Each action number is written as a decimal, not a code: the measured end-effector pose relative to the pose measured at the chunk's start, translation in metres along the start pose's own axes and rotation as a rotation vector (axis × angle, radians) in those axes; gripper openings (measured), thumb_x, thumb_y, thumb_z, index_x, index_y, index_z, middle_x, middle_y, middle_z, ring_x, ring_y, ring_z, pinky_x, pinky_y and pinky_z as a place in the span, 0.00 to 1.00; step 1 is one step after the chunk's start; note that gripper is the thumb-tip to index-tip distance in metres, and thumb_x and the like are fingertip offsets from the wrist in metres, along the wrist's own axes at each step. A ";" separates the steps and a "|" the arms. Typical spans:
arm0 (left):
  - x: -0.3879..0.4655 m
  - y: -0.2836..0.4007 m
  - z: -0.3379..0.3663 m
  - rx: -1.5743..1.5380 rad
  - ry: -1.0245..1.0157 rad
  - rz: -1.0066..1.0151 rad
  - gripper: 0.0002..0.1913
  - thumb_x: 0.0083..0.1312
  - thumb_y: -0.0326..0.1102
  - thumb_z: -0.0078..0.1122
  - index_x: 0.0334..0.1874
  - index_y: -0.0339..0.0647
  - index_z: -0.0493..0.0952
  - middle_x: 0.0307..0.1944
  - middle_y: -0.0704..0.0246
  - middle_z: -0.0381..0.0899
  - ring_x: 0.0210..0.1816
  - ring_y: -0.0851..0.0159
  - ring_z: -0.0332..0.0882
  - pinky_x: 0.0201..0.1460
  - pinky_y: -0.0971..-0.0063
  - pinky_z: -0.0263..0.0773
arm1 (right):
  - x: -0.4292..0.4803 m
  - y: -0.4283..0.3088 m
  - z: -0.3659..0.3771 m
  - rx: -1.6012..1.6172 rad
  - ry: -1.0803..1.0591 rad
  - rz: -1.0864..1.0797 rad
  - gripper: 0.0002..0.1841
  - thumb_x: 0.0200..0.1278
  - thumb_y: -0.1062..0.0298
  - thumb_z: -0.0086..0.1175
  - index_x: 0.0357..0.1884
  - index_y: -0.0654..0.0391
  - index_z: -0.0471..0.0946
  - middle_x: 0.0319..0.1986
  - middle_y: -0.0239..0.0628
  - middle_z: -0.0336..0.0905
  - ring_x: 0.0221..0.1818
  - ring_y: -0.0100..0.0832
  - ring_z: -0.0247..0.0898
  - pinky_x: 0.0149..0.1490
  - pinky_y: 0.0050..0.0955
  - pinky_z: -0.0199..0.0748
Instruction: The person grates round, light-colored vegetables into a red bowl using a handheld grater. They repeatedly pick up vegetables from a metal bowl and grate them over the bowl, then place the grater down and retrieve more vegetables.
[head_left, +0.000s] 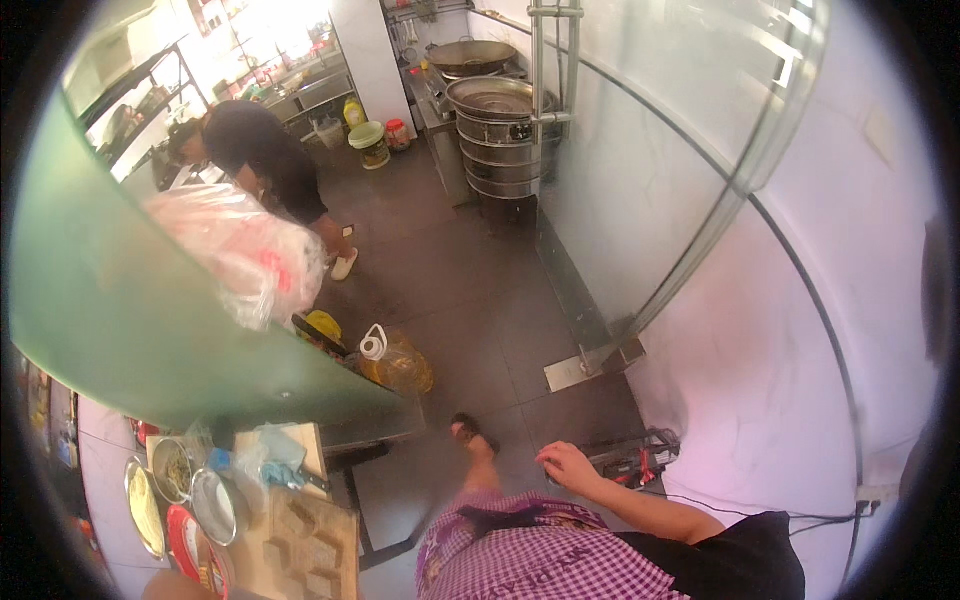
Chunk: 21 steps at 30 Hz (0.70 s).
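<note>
My right hand (568, 466) hangs at my right side with its fingers loosely bent, and I see nothing held in it. Behind and below it lies a black device with red parts (637, 461), set on the floor by the wall. My left hand is out of view; only a bit of bare skin (176, 586) shows at the bottom left edge. On that side stands a table with a wooden board (311, 544) bearing several brown pieces. Metal bowls (219, 506) and a red-rimmed dish (196, 551) stand beside it. A knife (313, 480) lies near a blue cloth (281, 474).
A green glass partition (150, 322) curves along the left, with a plastic bag (240, 247) over it. An oil jug (396, 364) stands on the floor. A glass door (645, 187) is at right. Ahead, a person (262, 154) bends over near stacked steamers (499, 142) and buckets (369, 146).
</note>
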<state>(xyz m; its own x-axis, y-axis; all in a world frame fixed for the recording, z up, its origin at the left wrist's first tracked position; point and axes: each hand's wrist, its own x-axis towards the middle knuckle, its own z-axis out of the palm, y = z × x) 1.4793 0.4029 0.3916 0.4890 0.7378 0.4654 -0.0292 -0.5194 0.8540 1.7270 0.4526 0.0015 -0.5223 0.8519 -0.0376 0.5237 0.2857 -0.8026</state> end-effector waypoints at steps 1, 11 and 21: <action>0.009 -0.012 -0.012 0.002 -0.007 -0.005 0.20 0.68 0.36 0.53 0.61 0.41 0.71 0.56 0.61 0.73 0.58 0.60 0.70 0.62 0.67 0.64 | 0.022 0.002 0.000 0.020 0.012 -0.021 0.10 0.59 0.68 0.55 0.43 0.54 0.80 0.45 0.39 0.77 0.51 0.43 0.71 0.56 0.37 0.68; 0.058 -0.182 -0.170 0.126 0.017 -0.499 0.21 0.68 0.38 0.53 0.63 0.42 0.70 0.57 0.60 0.73 0.59 0.58 0.70 0.63 0.67 0.63 | 0.312 -0.002 -0.080 0.113 0.187 0.085 0.10 0.61 0.69 0.54 0.43 0.55 0.81 0.40 0.40 0.78 0.39 0.37 0.78 0.45 0.30 0.75; -0.051 -0.457 -0.223 -0.476 0.552 -1.255 0.25 0.72 0.44 0.51 0.67 0.40 0.66 0.59 0.63 0.74 0.58 0.65 0.72 0.63 0.74 0.64 | 0.421 0.158 -0.109 -0.183 -0.176 0.306 0.17 0.57 0.56 0.56 0.45 0.56 0.82 0.40 0.45 0.80 0.43 0.45 0.78 0.49 0.39 0.74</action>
<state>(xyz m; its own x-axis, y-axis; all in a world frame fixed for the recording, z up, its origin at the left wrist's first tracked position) 1.2733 0.6988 0.0291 0.0218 0.7158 -0.6980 -0.1777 0.6898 0.7019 1.6635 0.9040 -0.0757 -0.4228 0.8260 -0.3727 0.7760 0.1175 -0.6197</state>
